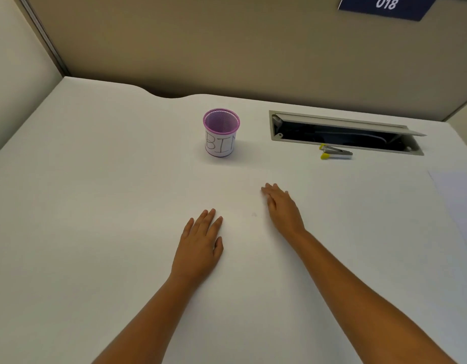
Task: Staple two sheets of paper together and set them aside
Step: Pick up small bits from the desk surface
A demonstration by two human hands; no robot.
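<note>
Two bare forearms reached up from the bottom edge onto a plain white desk. The left hand lay palm down on the surface, fingers straight and close together, holding nothing. The right hand lay a little farther forward, also flat, fingers extended and empty.

Beyond the right hand, just in front of a long rectangular grey cable hatch with its lid propped open, a small metal stapler with yellow ends rested on the desk, well apart from both hands. At the far right edge a pale, faintly lilac sheet of paper lay flat, partly out of view; whether it was one sheet or two stacked could not be told.

Toward the back of the desk, left of the hatch, stood a purple mesh cup wrapped in white paper with "BIN" handwritten on it. A dark blue sign reading "018" hung on the beige partition behind.

By my judgement the task had not begun: the paper was ungathered and the stapler untouched. Collecting, aligning, stapling and setting aside all remained.
</note>
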